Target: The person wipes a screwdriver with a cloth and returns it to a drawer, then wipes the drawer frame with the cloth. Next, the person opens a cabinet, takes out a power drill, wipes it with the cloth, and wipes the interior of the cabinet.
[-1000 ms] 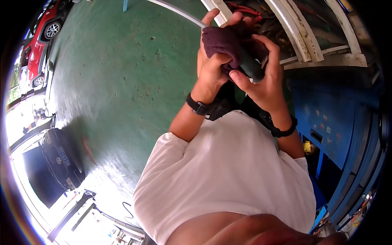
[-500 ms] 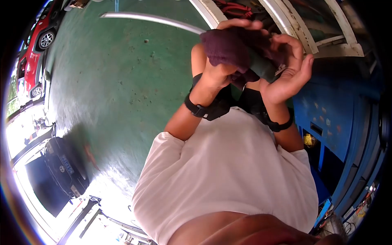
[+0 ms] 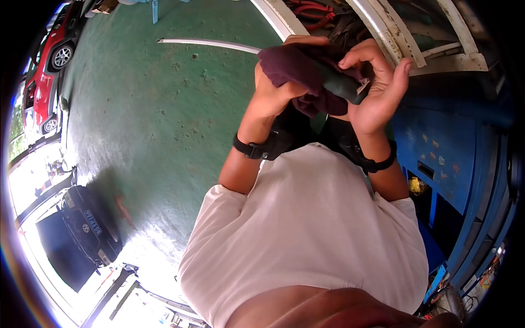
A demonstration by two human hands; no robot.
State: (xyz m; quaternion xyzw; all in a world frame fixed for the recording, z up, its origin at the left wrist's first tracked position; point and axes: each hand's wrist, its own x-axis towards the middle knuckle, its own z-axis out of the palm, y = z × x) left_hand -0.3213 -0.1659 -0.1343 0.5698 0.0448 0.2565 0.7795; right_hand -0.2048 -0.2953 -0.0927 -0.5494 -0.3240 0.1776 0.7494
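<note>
My left hand (image 3: 272,90) is wrapped round a dark purple cloth (image 3: 292,65). Out of the cloth's left side sticks a long, thin, silvery strip (image 3: 210,44), pointing left over the floor. A dark green, rounded handle-like part (image 3: 342,85) shows at the cloth's right, with a small metal piece at its end. My right hand (image 3: 380,93) is beside that end, palm toward it, thumb raised and fingers apart and curved. Its fingertips are near the cloth and the green part; a firm grip does not show.
White-framed shelving (image 3: 421,60) at the top right holds red-handled tools (image 3: 314,15). A blue cabinet (image 3: 432,147) stands at the right. At the left are a red car (image 3: 46,90) and a dark car (image 3: 82,218) on the green floor (image 3: 158,109).
The strip first came further into view, then its far end shifted right and down. My right hand has opened away from the cloth. My left hand has moved slightly left with the cloth.
</note>
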